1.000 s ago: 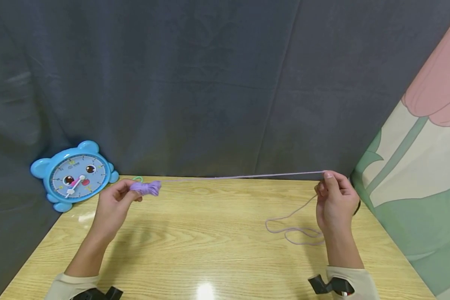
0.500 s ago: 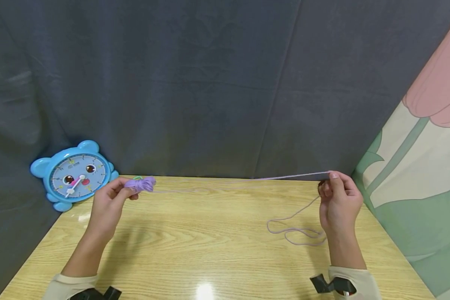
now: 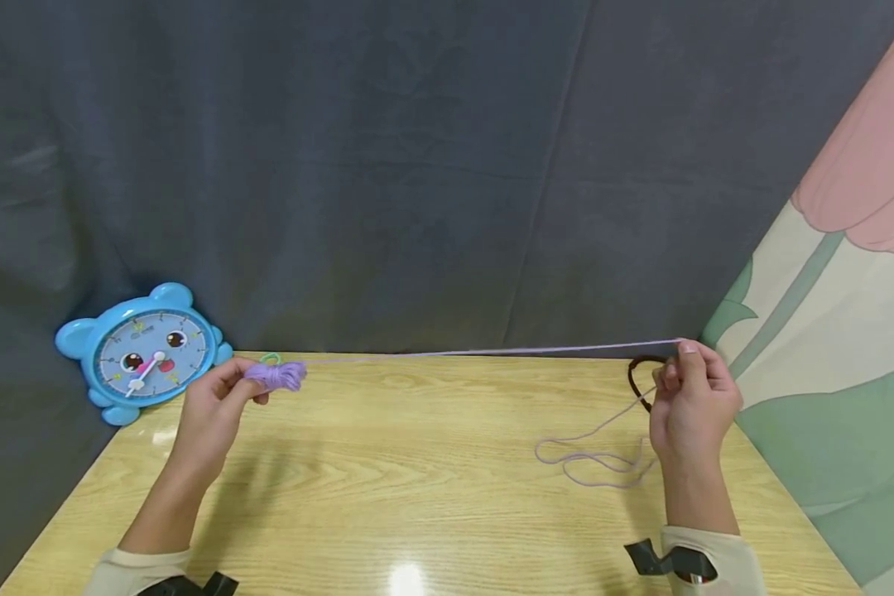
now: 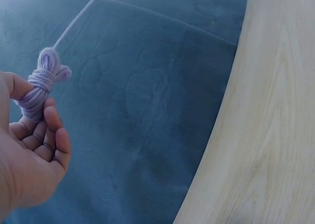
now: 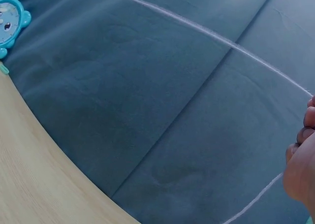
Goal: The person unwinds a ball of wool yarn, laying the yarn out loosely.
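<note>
A small wound bundle of purple yarn [image 3: 277, 376] is pinched between the thumb and fingers of my left hand [image 3: 210, 414], above the table's left side. From the bundle a strand [image 3: 492, 352] runs nearly straight across to my right hand [image 3: 693, 406], whose thumb and index finger pinch it. Below the right hand a loose length of yarn [image 3: 588, 455] hangs down and curls over the table. In the left wrist view the bundle [image 4: 42, 83] shows its wrapped middle and looped end. The right wrist view shows the strand [image 5: 197, 26] reaching the fingertips.
A blue bear-shaped toy clock [image 3: 152, 356] leans at the table's back left corner. Behind my right hand lies a dark loop [image 3: 633, 383], and a green loop [image 3: 271, 358] shows behind the bundle. A dark curtain [image 3: 417, 182] backs the wooden table [image 3: 387, 480]; a flowered cloth [image 3: 849, 397] hangs at the right.
My right hand has moved to the right with the strand, and my left hand slightly to the left. The strand sagged half a second ago and is straighter now. More of the dark loop shows.
</note>
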Available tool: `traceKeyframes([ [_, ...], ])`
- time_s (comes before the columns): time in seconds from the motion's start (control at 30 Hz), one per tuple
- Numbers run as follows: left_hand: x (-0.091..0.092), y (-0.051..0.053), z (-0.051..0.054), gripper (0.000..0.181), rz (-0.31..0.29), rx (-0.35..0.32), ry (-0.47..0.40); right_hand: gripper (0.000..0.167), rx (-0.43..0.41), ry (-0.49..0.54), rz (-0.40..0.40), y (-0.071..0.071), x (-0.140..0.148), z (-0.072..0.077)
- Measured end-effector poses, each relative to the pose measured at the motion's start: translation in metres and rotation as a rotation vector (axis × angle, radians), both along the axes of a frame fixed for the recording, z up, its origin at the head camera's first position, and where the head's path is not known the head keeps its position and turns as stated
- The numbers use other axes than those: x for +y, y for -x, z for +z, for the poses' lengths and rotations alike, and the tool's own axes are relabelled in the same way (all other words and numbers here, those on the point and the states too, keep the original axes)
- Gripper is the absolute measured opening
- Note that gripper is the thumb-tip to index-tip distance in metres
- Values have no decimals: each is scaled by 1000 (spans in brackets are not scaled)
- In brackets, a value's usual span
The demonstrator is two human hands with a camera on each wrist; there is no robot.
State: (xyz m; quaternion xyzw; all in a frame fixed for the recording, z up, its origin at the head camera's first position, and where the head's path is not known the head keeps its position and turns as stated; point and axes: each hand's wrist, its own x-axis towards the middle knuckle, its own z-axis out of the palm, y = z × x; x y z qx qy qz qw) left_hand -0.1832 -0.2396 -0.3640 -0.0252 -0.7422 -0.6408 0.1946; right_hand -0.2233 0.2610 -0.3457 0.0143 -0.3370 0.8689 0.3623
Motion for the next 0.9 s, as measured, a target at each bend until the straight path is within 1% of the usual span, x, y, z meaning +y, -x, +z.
traceKeyframes([
  [0.1, -3, -2, -1, 24, -28, 7, -63, 13, -4, 18, -14, 0, 4, -2],
  [0.23, -8, -2, 0, 27, -45, 16, -146, 12, -3, 42, -22, 1, 10, -4],
  [0.33, -9, -2, 1, 29, -55, 27, -179, 12, -28, 20, -24, 2, 15, -7],
  [0.43, -9, -2, 1, 29, -62, 24, -195, 12, -82, -24, -26, 1, 23, -13],
  [0.5, -10, -2, 1, 28, -59, 19, -195, 11, -127, -64, -30, -2, 29, -18],
  [0.67, -9, -2, 2, 25, -24, 0, -142, 10, -230, -123, -37, -8, 47, -35],
  [0.8, -8, -2, 3, 23, -11, -21, -99, 11, -306, -113, -61, -9, 61, -46],
  [0.9, -8, -2, 2, 22, -3, -24, -74, 11, -346, -88, -84, -8, 68, -52],
])
